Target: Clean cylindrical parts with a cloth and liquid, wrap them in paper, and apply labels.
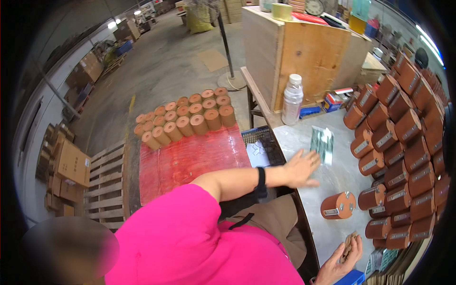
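Note:
My left hand (301, 170) is stretched over the grey tabletop with its fingers apart, holding nothing. Just beyond its fingertips lies a flat packet (322, 145) with a green-and-white pattern. Close to the front of the table, my right hand (339, 263) curls its fingers around something small and brownish that I cannot make out. Between the two hands, a reddish-brown cylinder (335, 207) lies on its side, with a metal strip along it and small metal fittings on its end face.
Similar cylinders (397, 175) are stacked high along the right. A clear bottle (293, 100) stands before a wooden box (304, 61). On my left, rows of brown cylinders (197, 124) stand on a red board (194, 161). A blue crate (259, 137) sits beside the table.

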The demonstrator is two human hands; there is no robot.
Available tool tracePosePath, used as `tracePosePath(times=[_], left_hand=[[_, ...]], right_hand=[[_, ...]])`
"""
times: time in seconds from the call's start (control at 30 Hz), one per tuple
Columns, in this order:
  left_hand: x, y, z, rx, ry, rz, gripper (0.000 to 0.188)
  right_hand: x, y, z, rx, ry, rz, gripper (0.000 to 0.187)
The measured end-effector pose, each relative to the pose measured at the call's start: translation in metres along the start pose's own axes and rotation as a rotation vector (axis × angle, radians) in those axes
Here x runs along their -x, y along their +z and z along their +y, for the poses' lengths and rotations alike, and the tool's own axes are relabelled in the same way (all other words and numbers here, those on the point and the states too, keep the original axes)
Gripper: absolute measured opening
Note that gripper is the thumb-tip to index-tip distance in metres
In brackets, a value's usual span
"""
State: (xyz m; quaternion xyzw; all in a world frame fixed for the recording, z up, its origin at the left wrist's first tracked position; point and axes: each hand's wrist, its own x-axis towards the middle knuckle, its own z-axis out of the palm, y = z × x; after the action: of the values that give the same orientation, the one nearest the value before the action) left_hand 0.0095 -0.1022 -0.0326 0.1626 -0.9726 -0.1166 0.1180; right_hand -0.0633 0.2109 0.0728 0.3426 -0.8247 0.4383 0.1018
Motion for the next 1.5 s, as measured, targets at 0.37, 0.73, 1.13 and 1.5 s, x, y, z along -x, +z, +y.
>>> tracePosePath(times=[0.37, 0.73, 1.13, 1.5], left_hand=[[0.070, -0.010, -0.005, -0.055, 0.252, 0.276, 0.031], [0.097, -0.079, 0.065, 0.143, 0.463, 0.773, 0.030], [0.094, -0.113, 0.061, 2.139, -0.510, 0.076, 0.034], [0.085, -0.114, 0.076, 1.786, -0.458, -0.013, 0.022]], right_hand=[[-0.009, 0.041, -0.039, -0.102, -0.326, -0.308, 0.025], [-0.020, 0.083, -0.052, -0.672, 0.287, -0.389, 0.017], [-0.043, 0.085, -0.075, -0.928, 0.117, -0.190, 0.010], [-0.044, 0.075, -0.080, -0.224, -0.320, 0.013, 0.022]])
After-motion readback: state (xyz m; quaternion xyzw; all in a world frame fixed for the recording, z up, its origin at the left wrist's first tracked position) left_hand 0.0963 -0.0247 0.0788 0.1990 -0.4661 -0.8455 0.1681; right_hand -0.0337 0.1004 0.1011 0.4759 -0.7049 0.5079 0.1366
